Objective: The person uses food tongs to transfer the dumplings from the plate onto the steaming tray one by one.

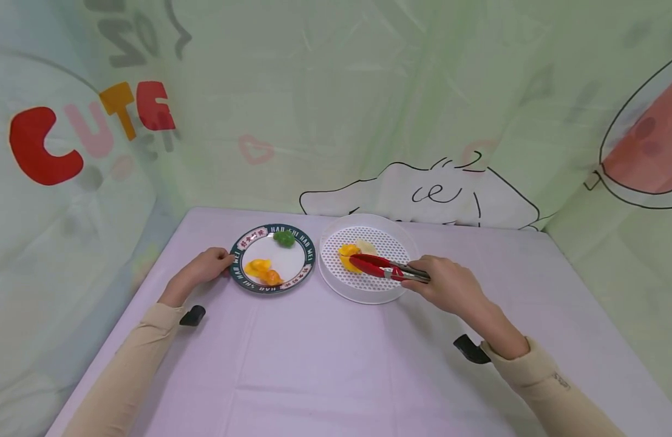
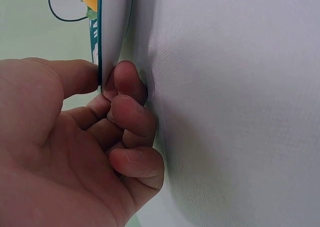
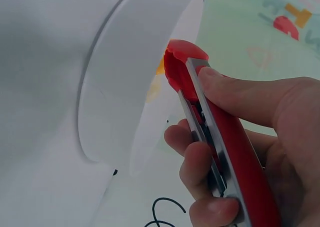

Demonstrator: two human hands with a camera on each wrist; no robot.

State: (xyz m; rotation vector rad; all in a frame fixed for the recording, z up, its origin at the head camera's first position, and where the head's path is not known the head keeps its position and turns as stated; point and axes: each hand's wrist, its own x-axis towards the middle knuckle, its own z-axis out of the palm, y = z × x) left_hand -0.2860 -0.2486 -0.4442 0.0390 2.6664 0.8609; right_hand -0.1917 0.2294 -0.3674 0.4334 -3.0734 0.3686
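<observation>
My left hand (image 1: 209, 265) pinches the left rim of a round plate (image 1: 309, 252) with a dark green lettered border. In the left wrist view the thumb lies over the rim (image 2: 101, 47) and the fingers are curled beneath it. On the plate are a green dumpling-shaped piece (image 1: 284, 238), a yellow one (image 1: 257, 267) and an orange one (image 1: 272, 278). My right hand (image 1: 450, 284) grips red-and-metal tongs (image 1: 376, 265) over a white perforated steamer tray (image 1: 357, 294). The tongs' red tips overlap yellow pieces (image 1: 348, 250) there, beside a pale piece (image 1: 366, 247).
Plate and tray stand side by side near the back of a table with a pale lilac cloth (image 1: 314, 364). A printed curtain (image 1: 336, 109) hangs close behind and along both sides. Dark wrist-camera mounts (image 1: 192, 315) stick out below the cuffs.
</observation>
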